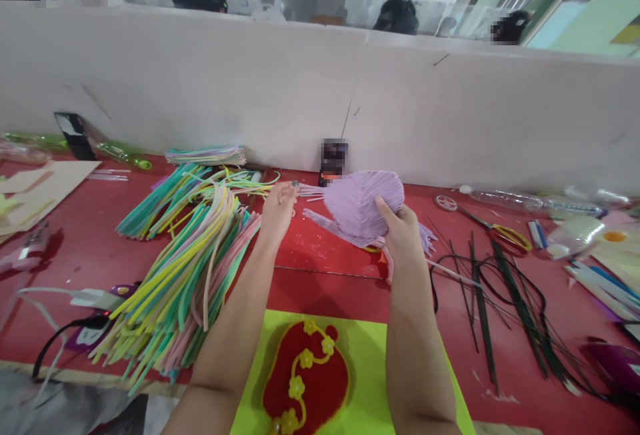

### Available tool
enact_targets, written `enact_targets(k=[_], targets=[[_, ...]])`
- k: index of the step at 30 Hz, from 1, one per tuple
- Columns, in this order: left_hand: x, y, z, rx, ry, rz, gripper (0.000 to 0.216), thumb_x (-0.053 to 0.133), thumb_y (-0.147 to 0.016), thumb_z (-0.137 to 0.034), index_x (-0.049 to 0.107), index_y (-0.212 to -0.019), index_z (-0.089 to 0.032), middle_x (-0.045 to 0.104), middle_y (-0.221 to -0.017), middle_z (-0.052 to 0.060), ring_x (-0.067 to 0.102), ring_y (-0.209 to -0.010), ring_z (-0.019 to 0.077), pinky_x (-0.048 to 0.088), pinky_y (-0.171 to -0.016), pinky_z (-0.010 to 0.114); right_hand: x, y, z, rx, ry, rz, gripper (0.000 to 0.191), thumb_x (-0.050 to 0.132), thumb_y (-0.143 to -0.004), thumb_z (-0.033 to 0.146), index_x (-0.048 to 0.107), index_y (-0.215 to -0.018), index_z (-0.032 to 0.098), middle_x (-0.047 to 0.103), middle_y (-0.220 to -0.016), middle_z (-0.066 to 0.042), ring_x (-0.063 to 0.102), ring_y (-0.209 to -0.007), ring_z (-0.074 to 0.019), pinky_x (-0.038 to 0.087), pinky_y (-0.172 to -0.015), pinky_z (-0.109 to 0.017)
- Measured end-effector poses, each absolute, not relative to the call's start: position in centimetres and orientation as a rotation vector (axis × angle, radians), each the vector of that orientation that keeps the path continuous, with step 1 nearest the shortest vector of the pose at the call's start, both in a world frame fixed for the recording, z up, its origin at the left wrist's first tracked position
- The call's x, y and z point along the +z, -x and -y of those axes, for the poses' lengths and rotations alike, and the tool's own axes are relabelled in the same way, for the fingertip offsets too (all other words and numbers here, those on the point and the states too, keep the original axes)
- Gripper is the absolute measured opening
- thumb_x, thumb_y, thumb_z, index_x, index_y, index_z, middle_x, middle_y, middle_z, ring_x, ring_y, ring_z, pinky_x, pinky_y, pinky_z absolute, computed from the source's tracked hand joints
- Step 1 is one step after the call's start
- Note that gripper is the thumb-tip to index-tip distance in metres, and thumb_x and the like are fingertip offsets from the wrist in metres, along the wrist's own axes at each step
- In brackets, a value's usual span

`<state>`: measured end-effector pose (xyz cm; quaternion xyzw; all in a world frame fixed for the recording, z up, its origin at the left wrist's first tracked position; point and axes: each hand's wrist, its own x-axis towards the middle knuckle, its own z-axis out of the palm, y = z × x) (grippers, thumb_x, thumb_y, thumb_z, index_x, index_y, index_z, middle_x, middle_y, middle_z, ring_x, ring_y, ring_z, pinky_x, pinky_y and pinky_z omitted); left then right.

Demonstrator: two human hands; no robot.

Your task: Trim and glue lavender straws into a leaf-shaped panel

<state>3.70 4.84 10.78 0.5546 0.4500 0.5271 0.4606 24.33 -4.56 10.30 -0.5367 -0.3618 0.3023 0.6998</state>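
My right hand (400, 232) grips a lilac, leaf-shaped piece made of foam strips (363, 203), holding it tilted above the red table (320, 268) with the thumb on its face. Loose lilac strip ends stick out of the piece to the left and lower right. My left hand (278, 208) is closed at the left ends, fingers pinched on a lilac strip (310, 190). A big heap of pastel foam strips (190, 268) in green, yellow and pink lies just left of my left arm.
A yellow-green sheet with a red flocked shape and yellow flowers (307, 378) lies at the front edge. Dark green wires (505, 295) and scissors (493, 227) lie on the right. A glue gun (25, 248) sits on the left. A white partition wall (450, 108) backs the table.
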Motion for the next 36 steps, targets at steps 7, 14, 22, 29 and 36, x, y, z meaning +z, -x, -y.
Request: enact_targets(k=[7,14,22,29,36], targets=[[10.2,-4.4,-4.2,0.904,-1.403,-1.137,0.041,0.058,-0.078,-0.057,0.059,-0.068,-0.017,0.067,-0.061,0.005,0.063,-0.053,0.015,0.046,-0.05,0.024,10.9,-24.2,4.4,0.6,1.157,0.719,0.038,0.075,-0.066,0.048,0.07,-0.087,0.017,0.074,-0.089,-0.007,0.068,-0.091,-0.0257,0.055,-0.075,-0.036],[10.5,-5.6,-2.8,0.538,-1.284,-1.024,0.043,0.058,-0.081,-0.056,0.062,-0.072,-0.014,0.071,-0.064,0.009,0.065,-0.053,0.0171,0.05,-0.053,0.027,10.8,-24.2,4.4,0.571,1.114,0.724,0.035,0.075,-0.066,0.046,0.071,-0.085,0.017,0.074,-0.09,-0.005,0.068,-0.09,-0.0236,0.055,-0.079,-0.037],[9.7,-6.7,-3.0,0.71,-1.2,-0.897,0.007,0.069,-0.074,-0.016,0.066,-0.079,-0.013,0.072,-0.068,0.003,0.069,-0.068,0.0166,0.055,-0.079,0.034,11.1,-23.7,4.3,0.596,1.046,0.676,0.033,0.078,-0.064,0.044,0.071,-0.084,0.017,0.074,-0.087,-0.004,0.069,-0.086,-0.0222,0.056,-0.078,-0.035],[9.2,-6.3,-3.5,0.833,-1.25,-0.759,0.011,0.069,-0.069,-0.017,0.068,-0.079,-0.013,0.072,-0.076,0.002,0.069,-0.075,0.0177,0.053,-0.088,0.041,10.3,-24.2,3.8,0.591,1.071,0.686,0.038,0.075,-0.068,0.048,0.07,-0.091,0.018,0.072,-0.076,-0.003,0.07,-0.084,-0.0235,0.058,-0.067,-0.033],[9.1,-6.3,-3.7,0.898,-1.333,-0.722,0.023,0.071,-0.068,-0.022,0.068,-0.089,-0.014,0.072,-0.081,0.004,0.068,-0.081,0.02,0.053,-0.085,0.041,10.4,-24.0,3.7,0.639,1.044,0.617,0.038,0.075,-0.069,0.047,0.069,-0.092,0.017,0.072,-0.076,-0.004,0.07,-0.08,-0.0232,0.059,-0.064,-0.033]])
